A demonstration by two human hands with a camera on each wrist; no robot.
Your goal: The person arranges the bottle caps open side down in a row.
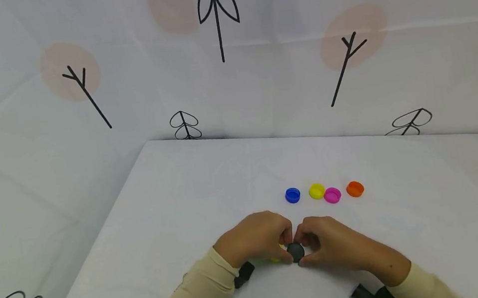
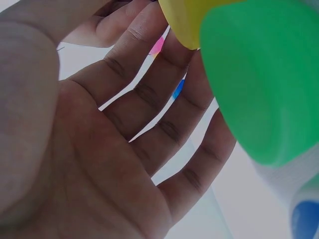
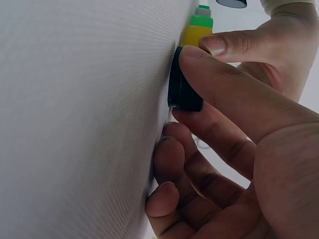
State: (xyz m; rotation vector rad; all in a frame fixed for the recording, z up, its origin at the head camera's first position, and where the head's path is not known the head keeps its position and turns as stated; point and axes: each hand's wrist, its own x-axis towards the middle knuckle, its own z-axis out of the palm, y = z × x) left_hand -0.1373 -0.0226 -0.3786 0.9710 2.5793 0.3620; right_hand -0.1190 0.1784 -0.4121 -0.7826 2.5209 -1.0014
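My right hand pinches a round black bottle cap between thumb and forefinger. The cap rests flat on the table in the right wrist view. My left hand is on its other side, thumb and forefinger around a yellow cap that sits beside the black one. Only slivers of this yellow cap show in the head view, under the left hand. A green cap stands beyond the yellow one, close to the left palm in the left wrist view. The other right-hand fingers curl near the tabletop.
Farther back on the white table lie a blue cap, a yellow cap, a pink cap and an orange cap. Behind them hangs a patterned white cloth. Black wrist devices sit under both wrists.
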